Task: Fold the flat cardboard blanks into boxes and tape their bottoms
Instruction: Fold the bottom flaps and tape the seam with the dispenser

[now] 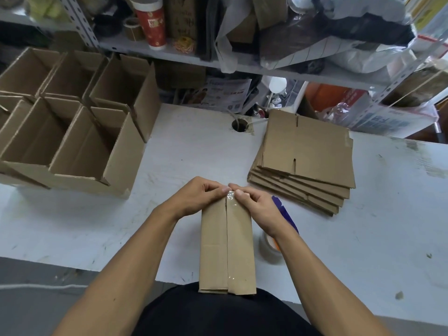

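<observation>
Your box (228, 246) stands in the lower centre of the frame, its taped bottom facing up and its near end at the edge of the white counter (194, 151) against your body. A strip of clear tape (229, 214) runs along the seam between the two flaps. Your left hand (198, 197) and right hand (257, 209) meet at the far end of the box, each grip clamped on the tape there, thumbs and fingertips pinching it over the edge.

Just right of the box, partly hidden under your right forearm, lies a tape roll (268, 246) with a blue-purple handle (286, 214).

The stack of flat blanks (308, 156) sits right of centre on the counter, well apart from your hands. In the upper left of the frame, finished open boxes (72, 122) stand packed side by side. A cluttered shelf (242, 64) runs across the top.
</observation>
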